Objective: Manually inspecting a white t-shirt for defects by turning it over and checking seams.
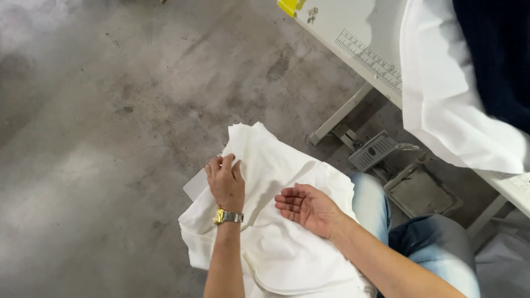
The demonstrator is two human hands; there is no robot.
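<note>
Down on the lap, the left hand (225,182) pinches the upper edge of a stack of white fabric pieces (281,243), its grip closed on the cloth, while the right hand (307,208) rests just beside it, palm up and open, holding nothing. Beyond the right hand lie a grey foot pedal (373,150) on the concrete floor (110,110) and a tabletop (353,27) draped with white cloth (441,83).

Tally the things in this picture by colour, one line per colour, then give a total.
White: 3 (cloth on lap, draped cloth, table)
Grey: 1 (pedal)
Blue: 1 (jeans)
Yellow: 1 (tag)
Silver-gold: 1 (wristwatch)
Total: 7
</note>
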